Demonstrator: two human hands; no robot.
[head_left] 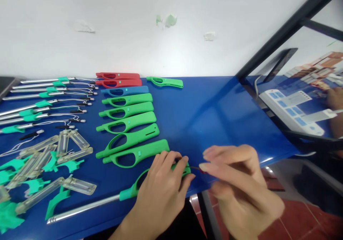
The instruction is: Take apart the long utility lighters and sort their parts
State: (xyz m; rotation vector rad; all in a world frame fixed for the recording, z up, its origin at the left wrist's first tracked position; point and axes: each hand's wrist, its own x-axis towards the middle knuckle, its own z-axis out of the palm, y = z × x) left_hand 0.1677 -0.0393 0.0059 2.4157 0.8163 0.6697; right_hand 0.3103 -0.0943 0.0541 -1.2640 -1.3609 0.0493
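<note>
My left hand [166, 182] is closed over a green gas lighter [128, 193] lying near the table's front edge. Its long silver tube [85, 207] points to the lower left, and much of the handle is hidden under my fingers. At the handle's right end, my right hand [238, 182], somewhat blurred, pinches a thin dark rod [196, 167] with a bit of red at the fingertips. Its exact kind is unclear, and its tip is at or close to the handle. Just behind lies a row of green lighter shells [151, 152].
Farther back are red shells [120, 76], a blue shell [136, 91] and a separate green shell [168, 82]. Metal tubes with wires [29, 106], clear fuel tanks [80, 185] and teal triggers [36, 185] cover the left. Beyond a black frame [284, 25], another person's hand [334, 98] shows.
</note>
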